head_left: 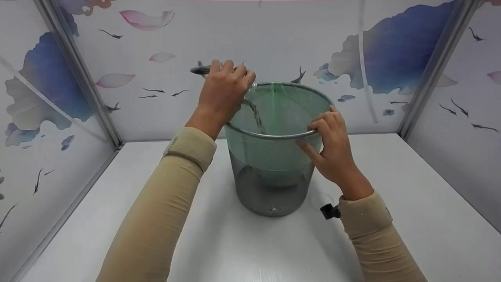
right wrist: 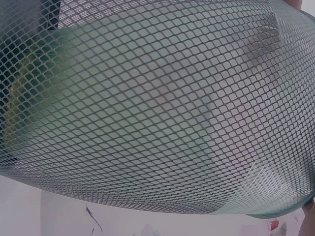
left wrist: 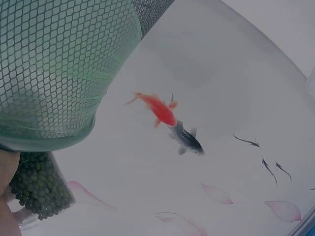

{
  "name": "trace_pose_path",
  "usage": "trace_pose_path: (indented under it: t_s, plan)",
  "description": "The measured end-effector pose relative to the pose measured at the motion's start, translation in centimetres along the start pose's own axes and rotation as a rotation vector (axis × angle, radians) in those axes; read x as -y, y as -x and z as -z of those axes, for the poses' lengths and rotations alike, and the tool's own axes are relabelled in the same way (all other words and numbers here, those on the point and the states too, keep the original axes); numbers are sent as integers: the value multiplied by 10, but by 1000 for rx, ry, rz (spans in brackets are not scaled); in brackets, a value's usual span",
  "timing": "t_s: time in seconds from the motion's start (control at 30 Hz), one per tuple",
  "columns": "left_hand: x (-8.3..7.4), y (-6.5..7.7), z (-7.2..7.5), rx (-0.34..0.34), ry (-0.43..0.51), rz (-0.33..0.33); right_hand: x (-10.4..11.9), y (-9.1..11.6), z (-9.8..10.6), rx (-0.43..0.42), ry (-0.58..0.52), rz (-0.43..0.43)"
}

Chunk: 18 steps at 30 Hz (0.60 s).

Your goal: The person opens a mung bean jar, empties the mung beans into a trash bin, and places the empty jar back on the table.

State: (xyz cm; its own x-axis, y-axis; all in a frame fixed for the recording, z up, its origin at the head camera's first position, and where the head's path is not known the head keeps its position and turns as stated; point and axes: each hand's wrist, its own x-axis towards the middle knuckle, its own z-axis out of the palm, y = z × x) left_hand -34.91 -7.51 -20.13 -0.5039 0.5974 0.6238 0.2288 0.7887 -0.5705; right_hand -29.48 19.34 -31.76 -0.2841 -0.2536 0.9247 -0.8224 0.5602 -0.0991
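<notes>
My left hand [head_left: 227, 86] is raised over the left rim of a mesh wastebasket [head_left: 270, 199]. It grips a clear container of green beans [left wrist: 42, 187], tilted at the rim and mostly hidden by the hand in the head view. A stream of beans [head_left: 256, 113] falls from it into the basket. A thin green plastic bag [head_left: 299, 105] lines the basket, its edge folded outside over the metal rim. On the right side, my right hand [head_left: 332, 145] holds the rim, fingers over it and thumb outside. Lined mesh [right wrist: 147, 108] fills most of the right wrist view.
The basket stands upright on a white table [head_left: 250, 250]. White panels [head_left: 250, 35] printed with fish and petals enclose the back and sides, with metal posts [head_left: 78, 70] at the corners. A black device [head_left: 330, 211] sits at my right cuff, beside the basket.
</notes>
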Motion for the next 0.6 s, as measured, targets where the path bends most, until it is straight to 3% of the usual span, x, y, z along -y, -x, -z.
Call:
trace_pose_path:
  t_s: [0.6]
  plan:
    - [1,-1,0,-4,-22,-53,-1,0,0,4,-5,-17]
